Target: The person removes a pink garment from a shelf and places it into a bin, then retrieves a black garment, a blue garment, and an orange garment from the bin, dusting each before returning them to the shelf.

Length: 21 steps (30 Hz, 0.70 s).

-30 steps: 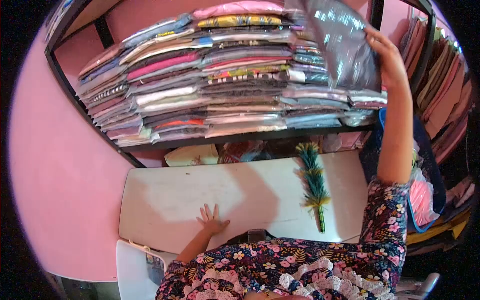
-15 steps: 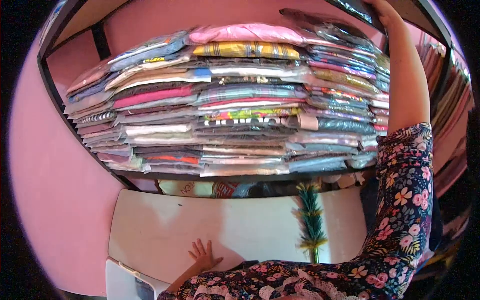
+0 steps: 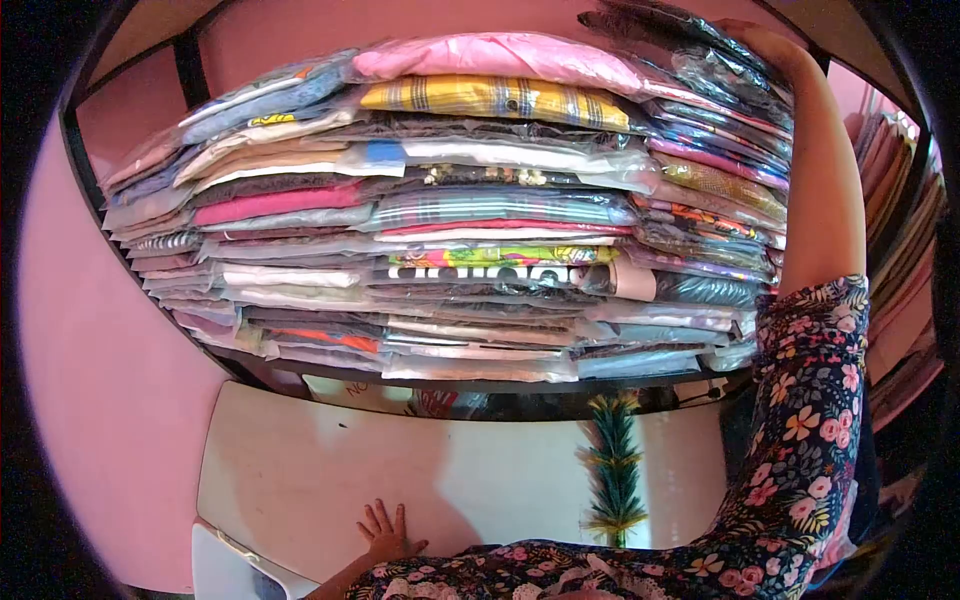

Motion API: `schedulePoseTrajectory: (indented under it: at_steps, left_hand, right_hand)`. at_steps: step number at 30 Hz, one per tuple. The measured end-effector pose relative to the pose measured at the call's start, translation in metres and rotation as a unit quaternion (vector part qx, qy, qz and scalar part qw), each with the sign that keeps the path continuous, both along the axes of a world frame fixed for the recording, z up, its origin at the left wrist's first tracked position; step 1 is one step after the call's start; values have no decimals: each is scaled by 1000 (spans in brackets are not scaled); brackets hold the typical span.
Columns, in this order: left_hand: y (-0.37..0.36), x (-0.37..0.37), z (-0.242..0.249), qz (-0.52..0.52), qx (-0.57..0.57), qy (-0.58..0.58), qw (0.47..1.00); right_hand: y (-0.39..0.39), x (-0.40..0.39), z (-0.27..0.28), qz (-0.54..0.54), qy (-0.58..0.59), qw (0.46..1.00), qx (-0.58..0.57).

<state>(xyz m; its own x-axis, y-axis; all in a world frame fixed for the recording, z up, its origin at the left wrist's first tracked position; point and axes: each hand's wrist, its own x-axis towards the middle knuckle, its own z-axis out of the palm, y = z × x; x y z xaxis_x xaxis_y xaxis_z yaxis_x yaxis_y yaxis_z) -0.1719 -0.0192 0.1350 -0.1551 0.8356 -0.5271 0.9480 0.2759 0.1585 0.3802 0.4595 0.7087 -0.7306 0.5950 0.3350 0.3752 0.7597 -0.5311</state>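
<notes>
My left hand (image 3: 391, 540) lies flat with fingers spread on the white tabletop (image 3: 300, 460). High at the upper right, my right hand (image 3: 768, 48) is closed on the edge of a dark garment in a clear plastic bag (image 3: 700, 35), its fingertips partly hidden by the bag. That bag rests at the top of the right-hand pile of bagged clothes (image 3: 715, 180). Left of it, a pink bagged garment (image 3: 500, 58) lies on top of a yellow plaid one (image 3: 500, 100) in the middle pile.
The piles of bagged clothes fill a dark-framed shelf (image 3: 480, 392) above the table. A green tinsel-like decoration (image 3: 614, 470) stands at the table's right. A white chair back (image 3: 225, 565) is at lower left. Clothes (image 3: 890, 190) hang on the right beyond my arm.
My right hand has lowered the dark bagged garment onto the top of the right-hand pile. The view has shifted, bringing the shelf nearer. My left hand stays on the table.
</notes>
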Motion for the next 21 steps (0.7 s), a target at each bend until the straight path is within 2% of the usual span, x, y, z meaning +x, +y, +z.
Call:
schedulePoseTrajectory:
  at_steps: [1,2,3,4,5,6,7,8,10,11,12,14,15,16,17,18,19,21]
  left_hand:
    - [2,1,4,2,-9,-15,1000]
    - [4,1,8,8,-17,-30,999]
    - [4,0,9,20,-20,-30,999]
    - [4,-1,7,8,-2,-30,1000]
    - [2,0,3,2,13,-33,999]
    - [0,-2,-3,-2,24,-31,999]
    - [-2,-4,-9,-4,31,-31,999]
    - [-1,-4,-12,-2,30,-18,999]
    - [4,-3,-9,-1,22,-6,1000]
    - [4,-3,-8,-3,17,-7,1000]
    - [4,-2,-5,-4,16,-5,1000]
    - [8,-2,0,-5,16,-9,1000]
    - [8,-2,2,-5,14,-17,1000]
    - [7,-1,4,-4,23,-24,999]
    - [13,-5,0,-10,36,-34,999]
    - [12,-7,3,-16,37,-39,998]
    - [11,-9,6,-23,38,-45,998]
    - [5,-13,8,-20,79,-79,994]
  right_hand:
    - [-16,-7,3,3,0,1000,-2]
    - [-35,-16,11,-244,-43,963,102]
    - [-51,-27,18,-468,-82,857,197]
    - [-54,-43,21,-655,-116,693,278]
    - [-32,-5,16,-648,-126,577,480]
    - [-39,10,6,-482,19,605,633]
    - [-79,-12,-10,-317,101,660,674]
    - [-115,-38,-39,-329,152,706,608]
    - [-142,-6,-108,-324,62,706,627]
    - [-199,-111,-122,-249,326,806,427]
    - [-220,-131,-148,-262,314,826,389]
    - [-236,-157,-204,-179,274,881,341]
    - [-244,-167,-237,-230,278,910,205]
    - [-250,-182,-262,-227,245,932,137]
    - [-261,-209,-289,-220,295,930,10]
    - [-265,-220,-316,-217,241,945,-44]
    - [-267,-230,-346,-195,165,966,-22]
    - [-297,-268,-375,-138,90,982,-88]
